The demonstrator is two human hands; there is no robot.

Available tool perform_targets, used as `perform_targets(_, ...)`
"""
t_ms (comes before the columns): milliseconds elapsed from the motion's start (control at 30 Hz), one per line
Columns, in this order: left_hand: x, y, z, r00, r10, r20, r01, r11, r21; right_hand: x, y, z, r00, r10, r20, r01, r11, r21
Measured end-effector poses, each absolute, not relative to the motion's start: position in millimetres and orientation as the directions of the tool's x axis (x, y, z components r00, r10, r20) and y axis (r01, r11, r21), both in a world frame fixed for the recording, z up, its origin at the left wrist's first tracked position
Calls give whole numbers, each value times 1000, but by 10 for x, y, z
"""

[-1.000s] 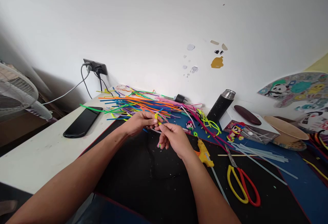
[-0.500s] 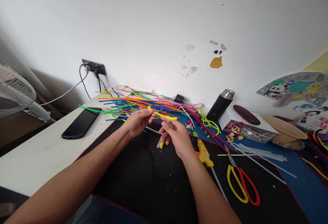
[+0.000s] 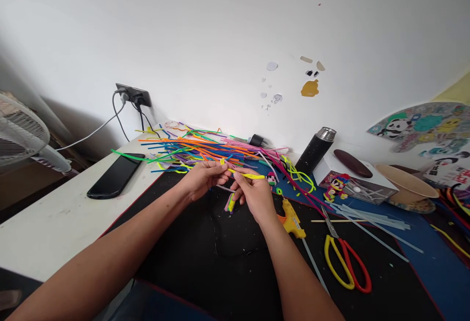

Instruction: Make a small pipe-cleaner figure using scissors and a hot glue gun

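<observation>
Between my two hands runs a yellow pipe cleaner (image 3: 253, 176), bent up at its left end. My left hand (image 3: 205, 178) pinches it near that bend. My right hand (image 3: 253, 191) grips it further along between thumb and fingers, and the free end sticks out to the right. Under my right hand, on the black mat (image 3: 191, 262), lies a small bundle (image 3: 231, 203) of yellow, pink and purple pieces, partly covered by the fingers. A heap of coloured pipe cleaners (image 3: 198, 147) spreads just behind my hands.
Right of my hands lie a yellow glue gun (image 3: 293, 220), scissors (image 3: 345, 257) and translucent glue sticks (image 3: 374, 218). A black flask (image 3: 316, 152) and a small pipe-cleaner figure (image 3: 336, 187) stand near a white box (image 3: 367, 174). A phone (image 3: 116, 176) rests on the left.
My left hand has moved right, closer to my right hand, carrying the bent end along. The yellow pipe cleaner now sits slightly lower and further right.
</observation>
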State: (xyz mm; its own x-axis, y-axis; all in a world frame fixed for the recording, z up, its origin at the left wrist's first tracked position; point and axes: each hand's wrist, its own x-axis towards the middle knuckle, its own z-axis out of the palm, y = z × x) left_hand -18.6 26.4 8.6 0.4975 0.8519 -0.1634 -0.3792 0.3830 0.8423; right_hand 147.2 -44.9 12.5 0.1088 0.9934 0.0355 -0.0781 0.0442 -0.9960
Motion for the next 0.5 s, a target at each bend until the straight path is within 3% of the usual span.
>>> perform_targets(333,-222,242,132,511,858,-54,-224,194,955,1508,-458,149,178,982,67,73,55,-996)
perform_targets(500,-251,239,179,507,861,30,-60,1,998,1522,-476,150,171,979,109,226,69,-972)
